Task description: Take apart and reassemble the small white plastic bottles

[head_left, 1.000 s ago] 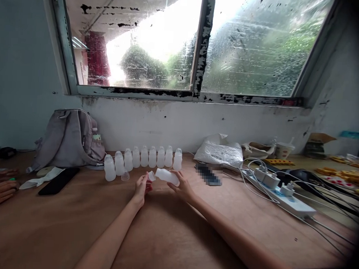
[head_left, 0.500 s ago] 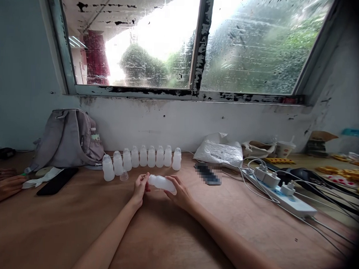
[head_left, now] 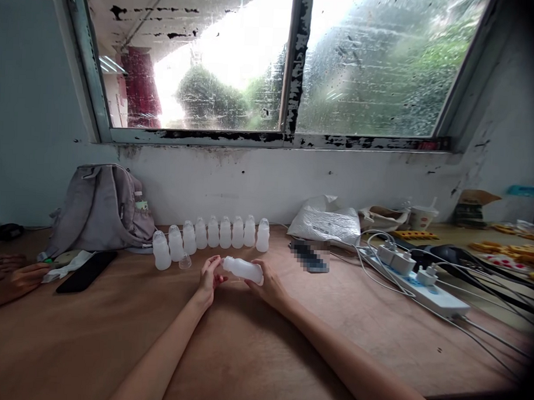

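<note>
A frosted white baby bottle (head_left: 244,270) lies tilted on its side between my hands, just above the table. My right hand (head_left: 268,286) is closed around its base end. At the neck end, the curled fingers of my left hand (head_left: 210,278) pinch the bottle's tip, and they hide whatever is fitted there. Behind my hands stands a row of several similar bottles (head_left: 212,232) with clear domed caps, upright near the wall. A loose clear cap (head_left: 185,262) sits on the table in front of the row's left part.
A grey backpack (head_left: 101,209) leans at the back left, near a black phone (head_left: 87,272) and another person's hands (head_left: 28,276). To the right are a partly blurred dark object (head_left: 309,257), a silver bag (head_left: 325,221) and a power strip (head_left: 434,296) with trailing cables.
The bottle's neck end has shifted slightly, with its base dipping a little lower. My left fingers have loosened and spread somewhat around the tip. The other person's hands have moved right.
</note>
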{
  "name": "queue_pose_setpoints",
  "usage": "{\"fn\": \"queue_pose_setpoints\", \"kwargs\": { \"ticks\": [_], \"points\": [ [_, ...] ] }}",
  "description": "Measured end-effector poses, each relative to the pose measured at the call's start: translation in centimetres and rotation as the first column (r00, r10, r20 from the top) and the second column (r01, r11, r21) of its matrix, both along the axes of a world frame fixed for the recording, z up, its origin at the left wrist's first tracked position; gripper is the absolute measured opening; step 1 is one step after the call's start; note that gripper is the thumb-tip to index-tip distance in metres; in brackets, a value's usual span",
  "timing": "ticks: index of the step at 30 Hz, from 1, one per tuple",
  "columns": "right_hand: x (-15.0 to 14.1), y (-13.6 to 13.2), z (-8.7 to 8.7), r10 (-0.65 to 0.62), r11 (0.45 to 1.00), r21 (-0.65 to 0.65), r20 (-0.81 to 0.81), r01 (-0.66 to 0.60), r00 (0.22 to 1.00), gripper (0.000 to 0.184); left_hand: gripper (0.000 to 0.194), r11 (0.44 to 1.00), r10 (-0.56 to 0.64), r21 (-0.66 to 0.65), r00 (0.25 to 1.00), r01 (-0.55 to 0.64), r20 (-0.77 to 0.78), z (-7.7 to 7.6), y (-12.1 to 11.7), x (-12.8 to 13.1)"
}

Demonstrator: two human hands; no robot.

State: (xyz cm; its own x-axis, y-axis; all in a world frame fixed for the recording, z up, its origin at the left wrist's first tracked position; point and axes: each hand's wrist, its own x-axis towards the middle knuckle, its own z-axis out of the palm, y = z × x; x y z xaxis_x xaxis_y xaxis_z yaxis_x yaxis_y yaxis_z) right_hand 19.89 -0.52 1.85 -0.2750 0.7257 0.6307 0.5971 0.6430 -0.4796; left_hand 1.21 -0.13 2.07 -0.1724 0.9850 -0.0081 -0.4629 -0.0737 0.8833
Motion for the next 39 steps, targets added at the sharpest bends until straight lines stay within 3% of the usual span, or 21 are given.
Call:
{"fn": "queue_pose_setpoints", "kwargs": {
  "ticks": [6, 11, 15, 20, 26, 30, 32, 34, 35, 37, 38, 39],
  "points": [
    [-0.1, -0.1, 0.0, 0.027, 0.999, 0.025, 0.048, -0.028, 0.998, 0.039, 0.038, 0.991, -0.015, -0.130, 0.999, 0.011, -0.030, 0.0, 0.1, -0.1],
    [0.1, -0.1, 0.1, 0.034, 0.999, 0.021, 0.035, -0.034, 0.999, 0.039, 0.034, 0.995, 0.021, -0.097, 0.998, -0.026, -0.059, 0.1, -0.1, -0.3],
    [0.3, 0.1, 0.0, 0.025, 1.000, 0.002, 0.002, -0.025, 1.000, 0.039, 0.035, 0.999, -0.022, -0.024, 0.999, 0.023, 0.024, 0.3, 0.1, -0.4],
    [0.3, 0.4, -0.2, 0.011, 1.000, 0.013, -0.004, -0.011, 1.000, 0.040, 0.035, 0.987, -0.114, -0.118, 0.993, 0.112, -0.018, -0.1, 0.3, -0.2],
    [0.4, 0.0, 0.5, 0.015, 0.993, -0.113, -0.018, -0.017, 1.000, 0.038, 0.032, 0.995, -0.080, -0.052, 0.996, 0.081, 0.026, -0.2, 0.2, -0.4],
    [0.1, -0.5, 0.9, 0.039, 0.993, -0.108, -0.072, -0.046, 0.997, 0.042, 0.028, 0.982, -0.168, -0.078, 0.985, 0.170, 0.032, -0.1, 0.1, -0.3],
    [-0.1, -0.6, 1.0, 0.062, 0.979, -0.183, -0.158, -0.091, 0.986, 0.041, 0.030, 0.981, -0.177, -0.075, 0.984, 0.179, 0.024, 0.1, 0.0, -0.2],
    [-0.3, -0.6, 0.9, 0.062, 0.898, -0.398, -0.306, -0.186, 0.950, 0.038, 0.031, 0.985, -0.170, -0.018, 0.985, 0.171, 0.036, 0.5, -0.3, 0.0],
    [-0.4, -0.4, 0.9, 0.052, 0.803, -0.534, -0.380, -0.265, 0.924, 0.040, 0.033, 0.983, -0.183, 0.029, 0.982, 0.182, 0.051, 0.7, -0.5, 0.0],
    [-0.5, -0.2, 0.8, 0.016, 0.524, -0.736, -0.494, -0.428, 0.869, 0.050, 0.038, 0.962, -0.252, 0.125, 0.964, 0.241, 0.087, 1.3, -0.9, 0.2],
    [-0.5, 0.0, 0.7, -0.001, 0.403, -0.776, -0.531, -0.486, 0.847, 0.054, 0.040, 0.950, -0.286, 0.157, 0.952, 0.268, 0.105, 1.5, -1.0, 0.3],
    [-0.5, 0.0, 0.7, -0.014, 0.341, -0.783, -0.557, -0.520, 0.830, 0.055, 0.041, 0.944, -0.307, 0.169, 0.944, 0.284, 0.125, 1.7, -1.1, 0.3]
  ]
}}
